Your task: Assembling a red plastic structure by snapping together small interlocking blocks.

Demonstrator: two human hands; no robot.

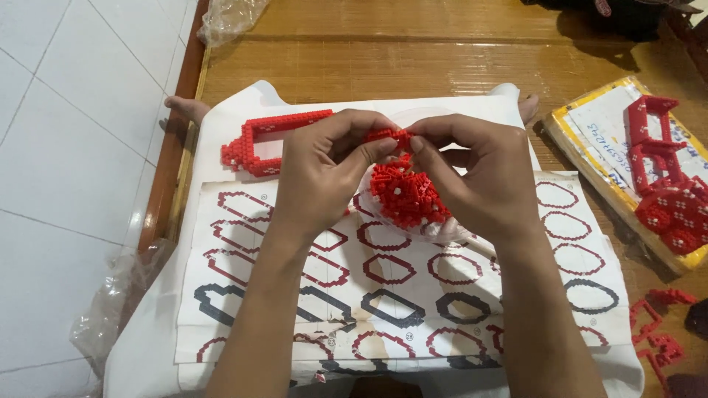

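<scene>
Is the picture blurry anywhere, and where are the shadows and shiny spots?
Head view: mostly sharp, the red brick piece between the left hand and right hand is crisp; soft, even light; a dark shadow lies beside the yellow-edged box on the wooden floor; mild glare on the white tiles and the clear plastic bag; edges bend slightly.

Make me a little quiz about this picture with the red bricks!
1. True or false: both hands pinch a small red brick strip.
2. What lies under the hands? A) a green plate B) an instruction sheet with red and black outlines C) a book
3. Fill in: the finished red frame lies beside the ___ hand.

Key: 1. True: the left hand and right hand meet on it, above the brick pile. 2. B. 3. left.
</scene>
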